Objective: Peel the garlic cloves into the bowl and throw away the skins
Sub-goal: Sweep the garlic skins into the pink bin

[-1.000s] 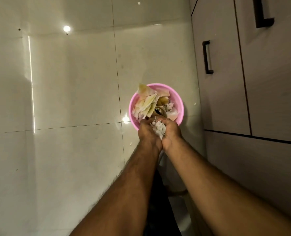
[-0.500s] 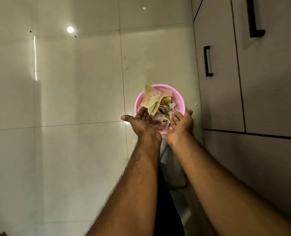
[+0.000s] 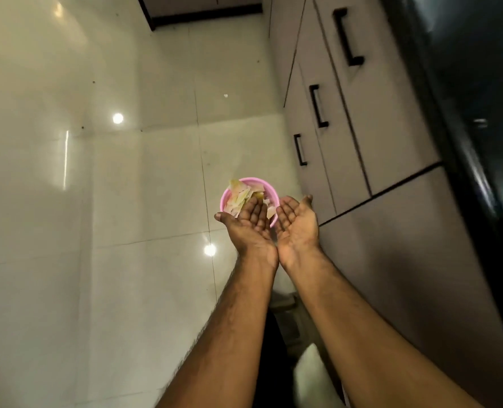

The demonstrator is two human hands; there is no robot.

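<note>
Here, both palms were up and released above the bin.
The left hand (image 3: 248, 223) and right hand (image 3: 297, 223) held nothing, fingers straight, wrists almost touching. The pink bin (image 3: 224, 198) stood on the floor (image 3: 126, 201) beside the cabinets (image 3: 362, 128), with scraps (image 3: 240, 195) inside.

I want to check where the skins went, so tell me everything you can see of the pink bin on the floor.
The pink bin is a small round container, plastic by its look, standing upright on the pale tiled floor near the grey cabinets. It is heaped with pale yellowish scraps that rise above its rim. Its near side is hidden behind the two open palms; whether they touch it cannot be told.
</note>
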